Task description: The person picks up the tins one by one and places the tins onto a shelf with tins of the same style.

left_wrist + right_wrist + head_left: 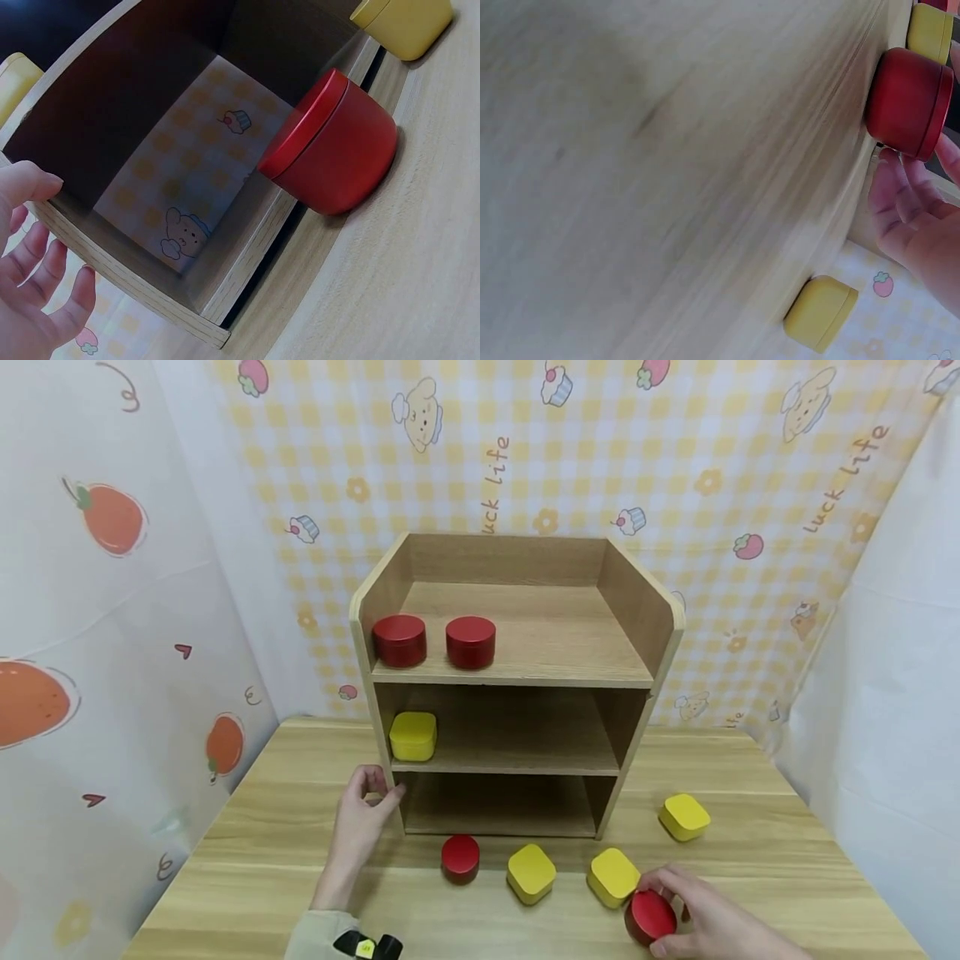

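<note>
My left hand [363,814] is at the left side panel of a wooden shelf [513,681]. In the left wrist view its thumb lies on the panel's inner side, the fingers outside. Near the front right, my right hand [693,914] holds a round red tin [651,917] between thumb and fingers; whether the tin touches the table is unclear. Just beside that tin stands a yellow rounded-square tin [613,877]. Another red tin [461,858] and a yellow tin [532,873] stand before the shelf. A further yellow tin [821,311] lies beyond the right hand.
Two red tins, a left one [400,641] and a right one [471,642], stand on the top board. One yellow tin [413,736] sits at the left of the middle level. Patterned cloth [525,452] hangs behind the wooden table [277,810], with white cloth at both sides.
</note>
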Demonstrator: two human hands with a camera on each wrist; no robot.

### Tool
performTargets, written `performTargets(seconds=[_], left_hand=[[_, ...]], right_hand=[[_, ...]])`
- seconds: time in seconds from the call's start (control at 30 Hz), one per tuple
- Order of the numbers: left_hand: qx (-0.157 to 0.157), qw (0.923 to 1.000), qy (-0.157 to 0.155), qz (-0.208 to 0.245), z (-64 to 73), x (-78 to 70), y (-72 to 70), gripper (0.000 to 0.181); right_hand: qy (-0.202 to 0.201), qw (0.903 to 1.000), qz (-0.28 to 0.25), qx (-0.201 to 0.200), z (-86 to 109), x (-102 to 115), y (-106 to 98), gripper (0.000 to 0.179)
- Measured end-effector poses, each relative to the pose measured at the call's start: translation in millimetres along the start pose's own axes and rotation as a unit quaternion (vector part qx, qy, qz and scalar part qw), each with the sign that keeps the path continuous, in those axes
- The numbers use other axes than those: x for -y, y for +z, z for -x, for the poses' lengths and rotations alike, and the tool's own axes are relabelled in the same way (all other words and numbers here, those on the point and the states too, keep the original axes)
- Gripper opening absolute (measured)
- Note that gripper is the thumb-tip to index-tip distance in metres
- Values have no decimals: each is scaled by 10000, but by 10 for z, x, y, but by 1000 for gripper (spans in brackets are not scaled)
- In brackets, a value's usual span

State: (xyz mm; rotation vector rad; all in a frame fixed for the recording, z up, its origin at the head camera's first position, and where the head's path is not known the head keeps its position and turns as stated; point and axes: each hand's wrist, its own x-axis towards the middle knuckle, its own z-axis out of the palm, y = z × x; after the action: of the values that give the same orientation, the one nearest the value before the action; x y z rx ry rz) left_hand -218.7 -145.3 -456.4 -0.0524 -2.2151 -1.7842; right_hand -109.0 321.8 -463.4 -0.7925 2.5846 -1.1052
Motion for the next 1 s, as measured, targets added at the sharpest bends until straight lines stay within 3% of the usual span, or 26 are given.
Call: performTargets(seconds=[0.13, 0.37, 0.5, 0.77, 1.0], left_hand=[[1, 10000, 16, 3, 0, -12, 1, 25], [50, 9999, -77, -49, 17, -4, 1, 25], [15, 10000, -22, -7, 8, 1, 9, 25], [0, 10000, -31, 28, 8, 3, 21, 26], [10, 10000, -43, 42, -5, 10, 2, 26]], right_hand=[[150, 9998, -117, 31, -7, -12, -6, 57], [881, 9932, -635, 412, -7, -43, -12, 60], [1041, 9909, -695, 500, -12, -74, 7, 62], [789, 9913, -855, 623, -18, -125, 1, 61], [680, 9957, -356, 528, -46, -88, -25, 59]])
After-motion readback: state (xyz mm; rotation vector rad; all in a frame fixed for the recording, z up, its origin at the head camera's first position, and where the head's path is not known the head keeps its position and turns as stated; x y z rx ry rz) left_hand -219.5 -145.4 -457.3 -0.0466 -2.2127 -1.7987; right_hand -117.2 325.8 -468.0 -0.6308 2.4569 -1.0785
